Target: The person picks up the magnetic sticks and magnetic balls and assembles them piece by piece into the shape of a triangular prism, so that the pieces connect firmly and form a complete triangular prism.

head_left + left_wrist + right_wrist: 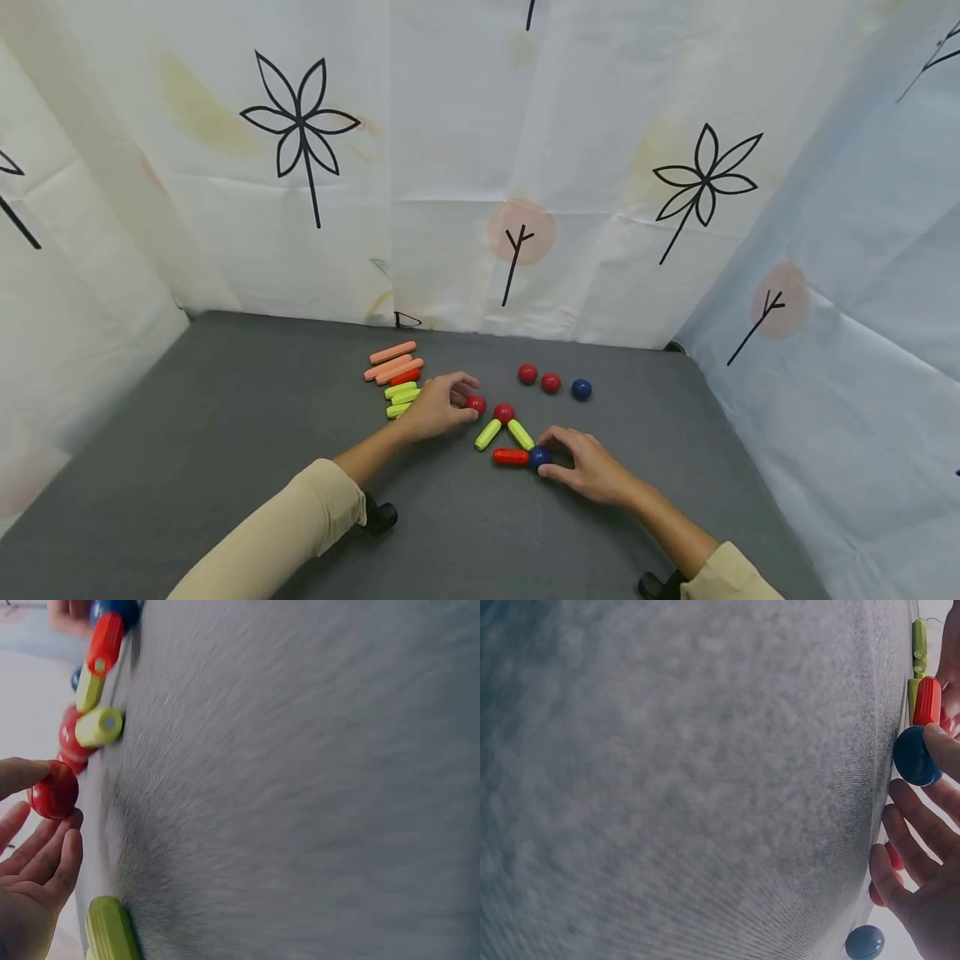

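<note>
Between thumb and fingers, my left hand (441, 407) pinches a red ball (54, 790). My right hand (587, 465) grips a blue ball (915, 756) with its thumb and index finger, the other fingers spread. A red stick (511, 457) meets that blue ball on its left side. One yellow-green stick (521, 434) runs from near the blue ball up to another red ball (504, 413). A second yellow-green stick (487, 434) slants down to the left from that same red ball.
Behind stand two loose red balls (528, 373) and a blue ball (581, 389). Left of my left hand lie several orange sticks (393, 352), a red stick (406, 377) and several yellow-green sticks (401, 390). A patterned white curtain (450, 167) borders the grey table (247, 400).
</note>
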{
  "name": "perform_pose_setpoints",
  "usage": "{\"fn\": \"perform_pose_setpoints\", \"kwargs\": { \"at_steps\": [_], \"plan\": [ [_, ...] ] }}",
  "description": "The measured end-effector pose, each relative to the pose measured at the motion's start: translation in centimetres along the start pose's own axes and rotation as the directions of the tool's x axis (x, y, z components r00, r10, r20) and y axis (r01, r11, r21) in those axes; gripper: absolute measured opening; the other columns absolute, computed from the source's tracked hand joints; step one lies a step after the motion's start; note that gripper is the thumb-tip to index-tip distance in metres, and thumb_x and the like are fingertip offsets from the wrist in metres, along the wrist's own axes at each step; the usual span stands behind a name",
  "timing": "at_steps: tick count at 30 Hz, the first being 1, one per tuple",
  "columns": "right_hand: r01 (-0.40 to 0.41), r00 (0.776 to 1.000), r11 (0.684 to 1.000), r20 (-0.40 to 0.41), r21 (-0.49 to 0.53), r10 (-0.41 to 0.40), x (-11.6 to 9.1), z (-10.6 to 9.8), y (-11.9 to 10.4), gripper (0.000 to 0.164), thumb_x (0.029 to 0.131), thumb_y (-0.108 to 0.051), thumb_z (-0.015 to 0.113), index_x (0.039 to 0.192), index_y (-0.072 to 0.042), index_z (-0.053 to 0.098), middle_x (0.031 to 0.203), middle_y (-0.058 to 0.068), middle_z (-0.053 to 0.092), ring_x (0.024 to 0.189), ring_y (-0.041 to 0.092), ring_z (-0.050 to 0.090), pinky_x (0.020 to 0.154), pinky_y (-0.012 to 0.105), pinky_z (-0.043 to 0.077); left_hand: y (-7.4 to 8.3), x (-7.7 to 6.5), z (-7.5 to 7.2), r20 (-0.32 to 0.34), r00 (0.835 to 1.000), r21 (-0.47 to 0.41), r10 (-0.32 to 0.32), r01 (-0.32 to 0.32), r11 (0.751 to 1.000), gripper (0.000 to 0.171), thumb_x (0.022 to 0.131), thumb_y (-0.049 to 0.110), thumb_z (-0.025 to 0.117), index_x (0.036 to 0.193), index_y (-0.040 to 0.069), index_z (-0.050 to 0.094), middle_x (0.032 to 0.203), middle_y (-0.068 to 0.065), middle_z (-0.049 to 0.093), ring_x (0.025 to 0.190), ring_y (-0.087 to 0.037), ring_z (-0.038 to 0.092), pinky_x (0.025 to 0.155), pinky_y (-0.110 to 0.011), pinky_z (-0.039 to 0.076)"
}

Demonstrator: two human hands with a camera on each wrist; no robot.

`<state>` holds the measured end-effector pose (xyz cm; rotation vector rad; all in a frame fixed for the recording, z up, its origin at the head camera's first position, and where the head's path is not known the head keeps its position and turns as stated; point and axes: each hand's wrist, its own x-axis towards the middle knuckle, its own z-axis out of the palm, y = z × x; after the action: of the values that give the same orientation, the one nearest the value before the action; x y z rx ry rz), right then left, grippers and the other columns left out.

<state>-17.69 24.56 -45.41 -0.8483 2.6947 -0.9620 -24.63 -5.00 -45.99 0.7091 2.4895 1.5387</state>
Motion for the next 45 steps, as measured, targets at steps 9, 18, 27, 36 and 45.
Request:
{"fn": "perform_pose_setpoints", "kwargs": {
  "at_steps": [9,18,27,36,45],
  "plan": [
    [-0.026,0.999,1.000,0.019,0.007,0.026,0.0,-0.2,-0.1,0.031,0.093,-0.032,0.071,0.117,-0.014,0.063,0.114,-0.003,0.066,0.106,0.016,0.062,0.094,0.044,0.050,0.6,-3.5,1.2,0.086,0.994,-0.058,0.072,-0.067,0.996,0.042,0.085,0.006,0.077,0.124,0.000,0.061,0.116,-0.009,0.066,0.099,-0.021,0.069,0.085,-0.032,0.056],
    [-0.033,0.999,0.999,0.022,0.002,0.033,0.0,-0.2,-0.1,0.031,0.093,-0.032,0.072,0.117,-0.014,0.063,0.114,-0.004,0.066,0.106,0.015,0.062,0.094,0.044,0.050,0.3,-4.9,2.3,0.121,0.986,0.005,0.117,-0.119,0.993,0.044,0.083,0.008,0.080,0.123,0.006,0.062,0.107,0.002,0.065,0.094,-0.012,0.063,0.081,-0.026,0.054],
    [-0.048,0.998,0.999,0.031,0.015,0.048,0.6,-0.5,-0.3,0.030,0.096,-0.035,0.067,0.116,-0.013,0.064,0.109,-0.004,0.067,0.100,0.013,0.062,0.090,0.040,0.052,0.5,-5.2,2.9,0.111,0.984,0.068,0.141,-0.149,0.986,0.043,0.083,0.012,0.082,0.121,0.007,0.063,0.108,-0.001,0.066,0.090,-0.009,0.062,0.080,-0.024,0.053],
    [-0.036,0.999,0.995,0.006,0.088,0.036,4.4,-1.0,-0.4,0.039,0.100,-0.025,0.061,0.128,0.002,0.060,0.111,0.009,0.068,0.095,0.021,0.064,0.083,0.035,0.053,0.6,-5.3,2.9,0.097,0.990,0.061,0.105,-0.112,0.992,0.043,0.083,0.012,0.081,0.122,0.006,0.063,0.100,0.002,0.063,0.086,-0.011,0.062,0.077,-0.023,0.053],
    [-0.019,0.997,0.993,0.072,0.120,0.010,7.8,-1.0,-0.4,0.040,0.100,-0.022,0.062,0.128,0.006,0.060,0.108,0.013,0.070,0.092,0.022,0.065,0.082,0.034,0.053,0.7,-5.2,2.9,0.102,0.992,0.045,0.073,-0.078,0.996,0.047,0.084,0.013,0.081,0.125,0.006,0.060,0.100,0.003,0.063,0.086,-0.011,0.064,0.078,-0.022,0.053]
  ]
}}
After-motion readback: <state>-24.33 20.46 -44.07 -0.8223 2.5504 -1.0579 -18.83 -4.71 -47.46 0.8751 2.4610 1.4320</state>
